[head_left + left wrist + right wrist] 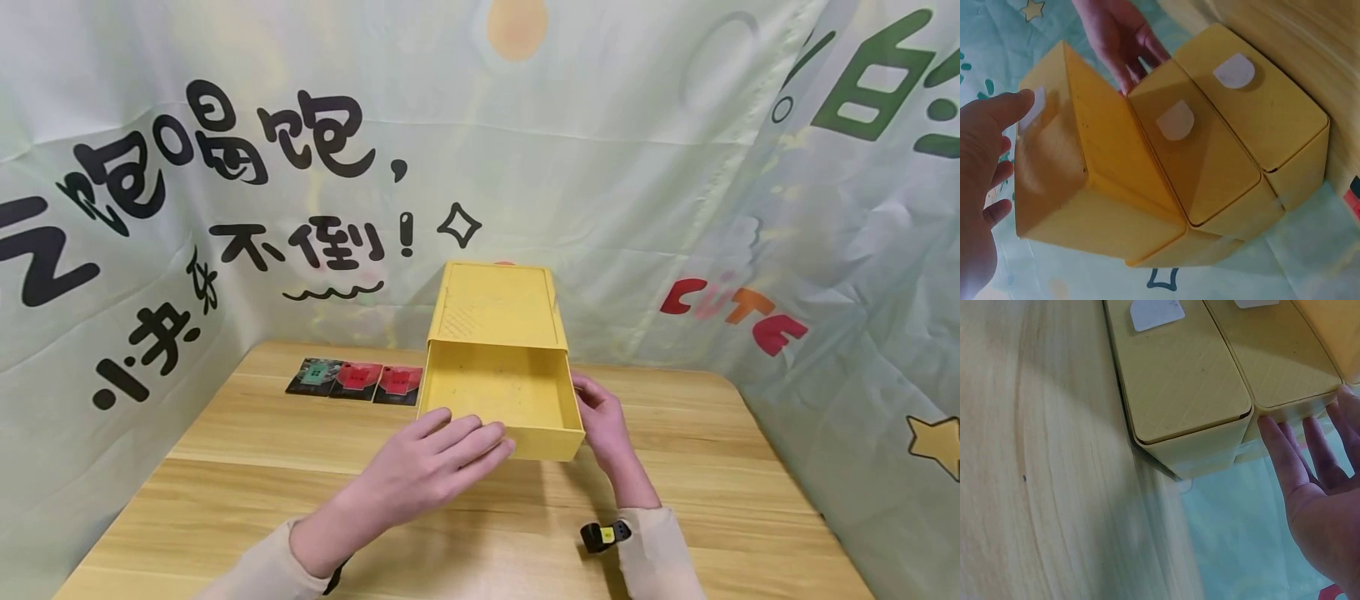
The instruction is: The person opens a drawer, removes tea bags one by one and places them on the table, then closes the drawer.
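A yellow three-tier drawer box stands on the table, its top drawer pulled far out with nothing visible inside. My left hand is at that drawer's front, fingers loosely extended. In the left wrist view, one fingertip touches the front beside a white rounded tab; the other fingers are apart from it. Two lower drawers, a middle drawer and a bottom drawer, are closed. My right hand lies along the box's right side, its fingers mostly straight against the casing.
Three small flat packets, one green packet and two red packets, lie in a row left of the box. A wooden table carries everything. A printed cloth hangs behind and at both sides.
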`<act>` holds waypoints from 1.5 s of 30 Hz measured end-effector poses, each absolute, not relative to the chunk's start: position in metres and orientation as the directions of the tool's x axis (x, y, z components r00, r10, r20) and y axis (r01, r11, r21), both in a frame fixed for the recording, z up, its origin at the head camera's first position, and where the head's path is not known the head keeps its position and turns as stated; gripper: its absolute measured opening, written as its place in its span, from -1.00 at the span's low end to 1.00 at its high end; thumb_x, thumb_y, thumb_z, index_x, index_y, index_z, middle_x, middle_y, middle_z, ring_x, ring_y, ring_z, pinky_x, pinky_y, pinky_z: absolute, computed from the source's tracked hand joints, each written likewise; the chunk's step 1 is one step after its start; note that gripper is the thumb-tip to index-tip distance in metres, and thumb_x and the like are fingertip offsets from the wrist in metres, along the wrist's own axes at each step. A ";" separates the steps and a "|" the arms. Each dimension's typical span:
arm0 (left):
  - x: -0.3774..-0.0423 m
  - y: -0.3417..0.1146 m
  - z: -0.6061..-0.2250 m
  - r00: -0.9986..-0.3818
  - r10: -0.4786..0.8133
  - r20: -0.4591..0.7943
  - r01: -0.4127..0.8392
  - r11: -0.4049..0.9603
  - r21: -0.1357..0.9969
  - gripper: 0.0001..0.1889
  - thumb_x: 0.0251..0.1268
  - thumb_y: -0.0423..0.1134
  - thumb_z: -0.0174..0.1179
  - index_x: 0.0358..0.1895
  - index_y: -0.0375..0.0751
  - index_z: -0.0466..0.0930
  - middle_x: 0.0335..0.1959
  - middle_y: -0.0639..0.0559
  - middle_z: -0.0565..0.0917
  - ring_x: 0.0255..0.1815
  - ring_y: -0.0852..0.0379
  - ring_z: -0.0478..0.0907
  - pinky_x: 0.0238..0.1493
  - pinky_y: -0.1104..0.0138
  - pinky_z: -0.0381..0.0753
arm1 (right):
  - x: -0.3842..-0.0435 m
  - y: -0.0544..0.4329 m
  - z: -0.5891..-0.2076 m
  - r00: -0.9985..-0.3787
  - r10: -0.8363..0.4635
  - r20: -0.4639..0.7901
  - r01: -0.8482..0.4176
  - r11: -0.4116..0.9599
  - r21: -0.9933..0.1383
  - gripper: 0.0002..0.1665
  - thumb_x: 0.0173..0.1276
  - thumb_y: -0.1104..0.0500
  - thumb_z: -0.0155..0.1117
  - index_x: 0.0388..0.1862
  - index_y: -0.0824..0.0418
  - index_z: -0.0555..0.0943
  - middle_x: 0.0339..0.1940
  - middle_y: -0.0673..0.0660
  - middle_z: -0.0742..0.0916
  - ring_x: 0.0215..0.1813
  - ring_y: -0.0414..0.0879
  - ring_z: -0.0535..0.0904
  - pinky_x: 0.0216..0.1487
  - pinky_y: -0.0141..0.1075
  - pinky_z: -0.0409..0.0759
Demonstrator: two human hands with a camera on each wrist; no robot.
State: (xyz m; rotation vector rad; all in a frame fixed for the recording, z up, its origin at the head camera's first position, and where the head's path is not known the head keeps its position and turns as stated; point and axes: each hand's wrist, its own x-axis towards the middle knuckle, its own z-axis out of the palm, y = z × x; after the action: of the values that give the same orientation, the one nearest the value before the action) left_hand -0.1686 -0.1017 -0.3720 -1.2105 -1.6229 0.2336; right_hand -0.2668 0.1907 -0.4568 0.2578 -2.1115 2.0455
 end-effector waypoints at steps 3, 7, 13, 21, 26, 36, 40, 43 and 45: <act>-0.168 -0.098 -0.374 0.055 0.797 0.602 0.583 0.464 -0.667 -0.65 0.64 -0.38 -0.04 0.23 -0.10 0.68 0.13 0.02 0.68 -0.01 0.10 0.60 -0.18 0.30 0.53 | -0.266 0.191 -0.457 -0.967 0.007 0.254 -0.254 0.035 -0.967 -0.58 0.54 0.37 0.22 0.29 0.54 0.55 -0.08 -0.27 0.75 -0.02 -0.27 0.65 -0.03 -0.42 0.67; -0.167 -0.095 -0.378 0.043 0.806 0.591 0.587 0.458 -0.667 -0.65 0.65 -0.38 -0.04 0.23 -0.11 0.69 0.12 0.02 0.67 -0.01 0.11 0.59 -0.17 0.32 0.52 | -0.265 0.191 -0.457 -0.968 0.007 0.251 -0.251 0.035 -0.967 -0.59 0.54 0.38 0.21 0.30 0.54 0.55 -0.07 -0.28 0.75 0.00 -0.27 0.65 -0.02 -0.42 0.67; -0.167 -0.089 -0.382 0.041 0.807 0.589 0.582 0.460 -0.671 -0.68 0.64 -0.36 -0.03 0.17 -0.13 0.72 0.06 0.02 0.68 -0.04 0.12 0.60 -0.15 0.36 0.55 | -0.265 0.191 -0.456 -0.968 0.021 0.250 -0.249 0.033 -0.968 -0.60 0.54 0.36 0.22 0.28 0.53 0.56 -0.06 -0.24 0.75 0.00 -0.27 0.66 -0.02 -0.43 0.67; -0.166 -0.087 -0.384 0.018 0.804 0.594 0.581 0.475 -0.661 -0.67 0.64 -0.39 -0.06 0.14 -0.17 0.72 0.04 0.01 0.69 -0.08 0.11 0.61 -0.14 0.40 0.59 | -0.266 0.189 -0.456 -0.966 0.022 0.259 -0.259 0.027 -0.966 -0.62 0.53 0.35 0.24 0.25 0.49 0.61 -0.04 -0.14 0.76 -0.02 -0.25 0.66 -0.03 -0.42 0.67; -0.167 -0.086 -0.383 0.017 0.798 0.602 0.588 0.479 -0.652 -0.65 0.65 -0.39 -0.08 0.13 -0.16 0.73 0.04 0.00 0.70 -0.08 0.10 0.62 -0.13 0.39 0.60 | -0.266 0.189 -0.456 -0.963 0.019 0.270 -0.269 0.026 -0.963 -0.63 0.53 0.36 0.25 0.24 0.49 0.61 -0.05 -0.18 0.76 -0.01 -0.27 0.66 -0.02 -0.43 0.67; -0.174 -0.085 -0.383 0.046 0.765 0.643 0.597 0.495 -0.631 -0.65 0.62 -0.42 -0.06 0.07 -0.16 0.77 -0.01 0.00 0.72 -0.09 0.08 0.64 -0.11 0.37 0.64 | -0.265 0.188 -0.452 -0.972 0.024 0.233 -0.232 0.054 -0.971 -0.60 0.55 0.36 0.21 0.29 0.51 0.57 -0.04 -0.13 0.75 -0.01 -0.28 0.65 0.00 -0.44 0.65; -0.176 -0.085 -0.383 0.035 0.762 0.647 0.601 0.501 -0.622 -0.65 0.62 -0.42 -0.05 0.09 -0.15 0.76 0.01 -0.01 0.72 -0.06 0.06 0.64 -0.07 0.34 0.66 | -0.265 0.188 -0.451 -0.976 0.037 0.214 -0.211 0.068 -0.975 -0.60 0.56 0.34 0.21 0.30 0.47 0.58 0.02 -0.05 0.76 0.00 -0.28 0.64 0.01 -0.44 0.64; -0.178 -0.085 -0.384 0.029 0.761 0.648 0.604 0.503 -0.618 -0.64 0.64 -0.42 -0.08 0.08 -0.15 0.77 0.02 -0.01 0.72 -0.04 0.05 0.65 -0.04 0.33 0.67 | -0.265 0.187 -0.451 -0.976 0.048 0.213 -0.209 0.070 -0.975 -0.61 0.55 0.34 0.22 0.29 0.48 0.59 0.04 -0.02 0.76 0.00 -0.29 0.64 0.00 -0.45 0.63; -0.180 -0.086 -0.385 0.017 0.761 0.648 0.609 0.506 -0.611 -0.63 0.65 -0.42 -0.09 0.09 -0.15 0.77 0.03 -0.02 0.73 -0.02 0.05 0.65 -0.01 0.32 0.67 | -0.265 0.187 -0.451 -0.976 0.051 0.211 -0.207 0.067 -0.976 -0.61 0.55 0.34 0.22 0.28 0.49 0.59 0.01 -0.08 0.76 0.00 -0.31 0.64 -0.01 -0.46 0.64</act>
State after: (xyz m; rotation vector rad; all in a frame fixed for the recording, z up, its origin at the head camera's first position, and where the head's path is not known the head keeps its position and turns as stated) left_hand -0.1796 -0.0856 -0.3852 -1.1795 -1.6737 0.1768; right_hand -0.2649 0.1867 -0.4508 0.1606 -2.1479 2.0183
